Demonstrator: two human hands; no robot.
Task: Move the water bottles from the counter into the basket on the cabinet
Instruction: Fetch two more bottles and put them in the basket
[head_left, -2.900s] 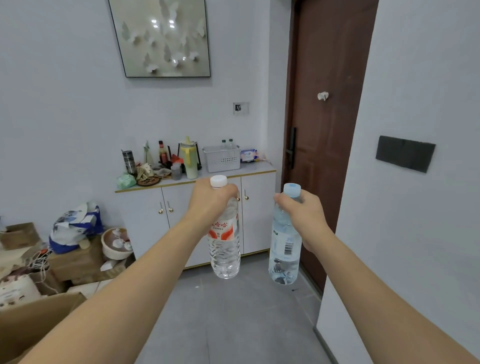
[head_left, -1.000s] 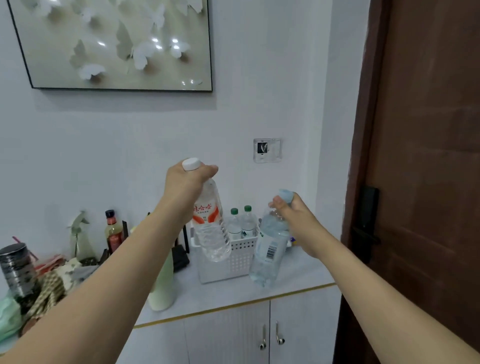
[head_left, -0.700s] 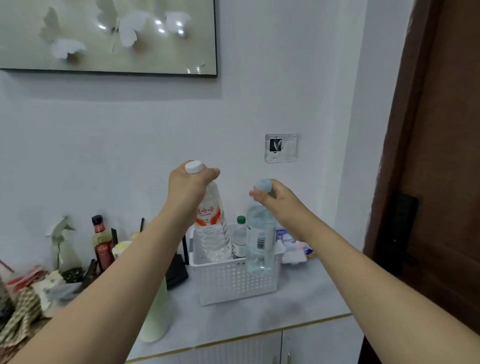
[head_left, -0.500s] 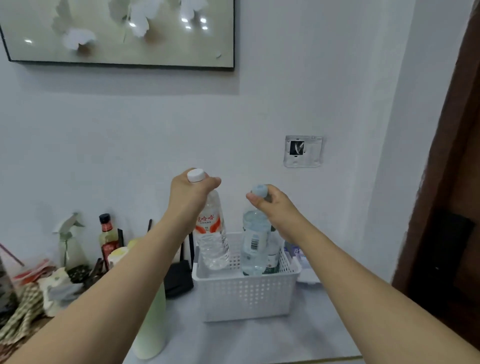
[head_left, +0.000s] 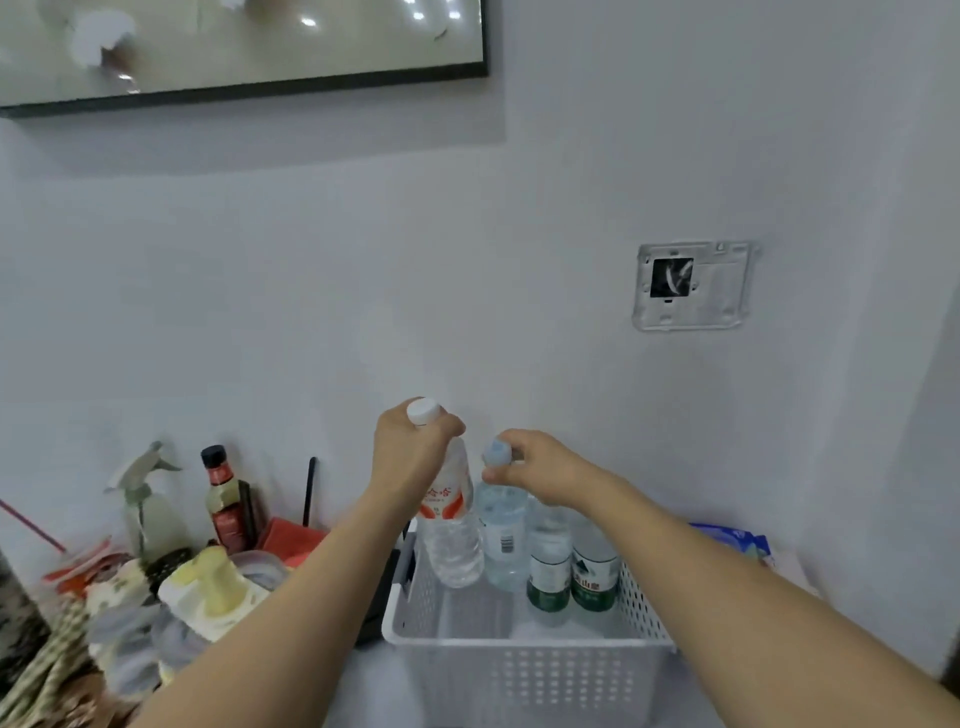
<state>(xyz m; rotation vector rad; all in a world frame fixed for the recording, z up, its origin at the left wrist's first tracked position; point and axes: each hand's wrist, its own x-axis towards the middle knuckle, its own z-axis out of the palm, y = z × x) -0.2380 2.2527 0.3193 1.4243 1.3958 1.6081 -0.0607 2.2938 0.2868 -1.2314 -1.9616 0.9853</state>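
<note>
Now | 4 bottles in 1 basket (head_left: 524, 675) | left hand (head_left: 410, 457), right hand (head_left: 540, 470) each grip one

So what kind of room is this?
Probably a room in someone's home. There's a framed picture on the white wall, and a household jumble of a spray bottle and sauce bottle beside the white basket of water bottles.

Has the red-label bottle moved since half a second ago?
Yes. The red-label bottle has dropped relative to the basket rim; its base is now inside, gripped by the left hand.
</note>
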